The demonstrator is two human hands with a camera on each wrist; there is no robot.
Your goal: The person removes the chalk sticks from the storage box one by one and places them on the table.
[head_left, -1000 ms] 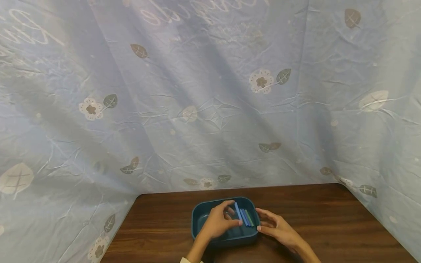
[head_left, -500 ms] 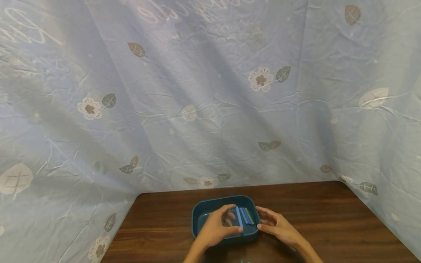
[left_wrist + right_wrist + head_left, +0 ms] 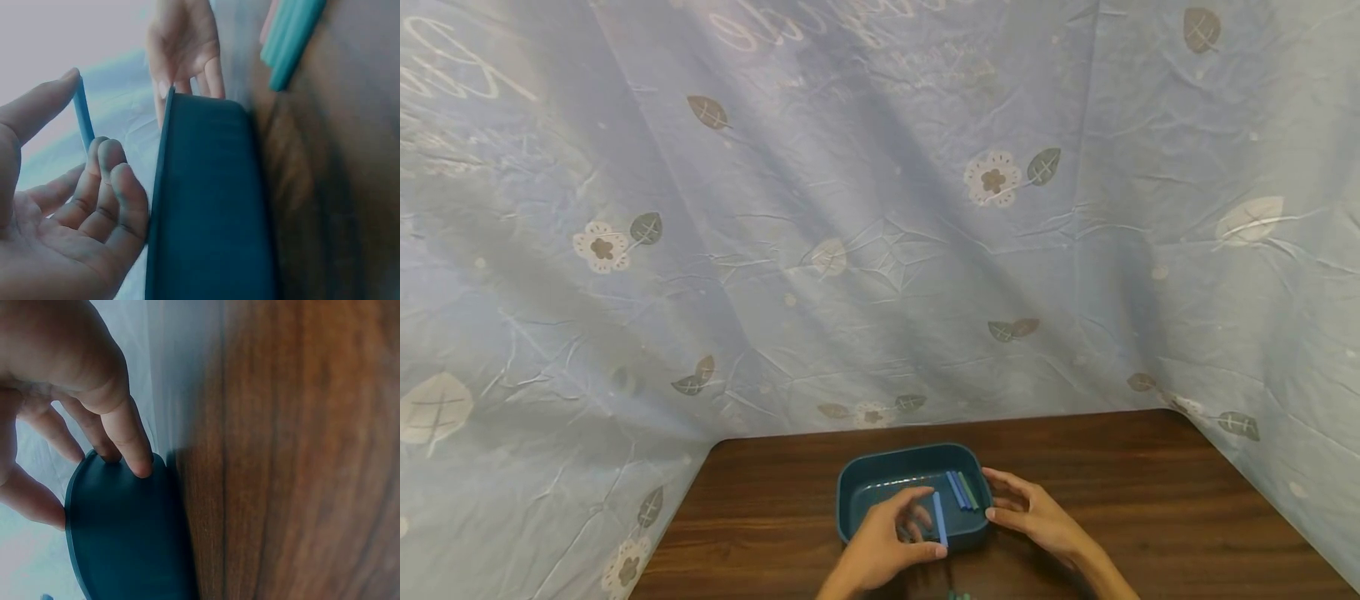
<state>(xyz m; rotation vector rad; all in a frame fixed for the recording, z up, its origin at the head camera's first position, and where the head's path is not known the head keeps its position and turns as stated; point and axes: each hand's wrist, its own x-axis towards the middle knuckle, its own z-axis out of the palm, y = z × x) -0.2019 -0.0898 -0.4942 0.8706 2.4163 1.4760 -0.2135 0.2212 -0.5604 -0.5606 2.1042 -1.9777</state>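
My left hand [image 3: 883, 546] pinches a slim blue stick [image 3: 941, 518] lengthwise between thumb and finger, over the near wall of a dark teal tray [image 3: 847, 504]. In the left wrist view the blue stick [image 3: 84, 115] stands between thumb tip and fingers, beside the tray's outer wall [image 3: 206, 200]. Inside the tray, at its right end, blue sticks [image 3: 957, 490] and a green stick [image 3: 968, 491] lie side by side. My right hand [image 3: 1033, 517] holds that end. The right wrist view has its thumb at the rim and fingertips [image 3: 142, 467] against the outside wall.
Teal sticks [image 3: 297, 37] and a pink one lie on the brown wooden table [image 3: 1112, 475] near its front, barely showing at the bottom of the head view. A pale blue patterned cloth [image 3: 880, 333] hangs behind and at both sides.
My left hand has drawn the blue stick toward me and slightly left, away from the other sticks in the tray. The right hand stays at the tray's end.
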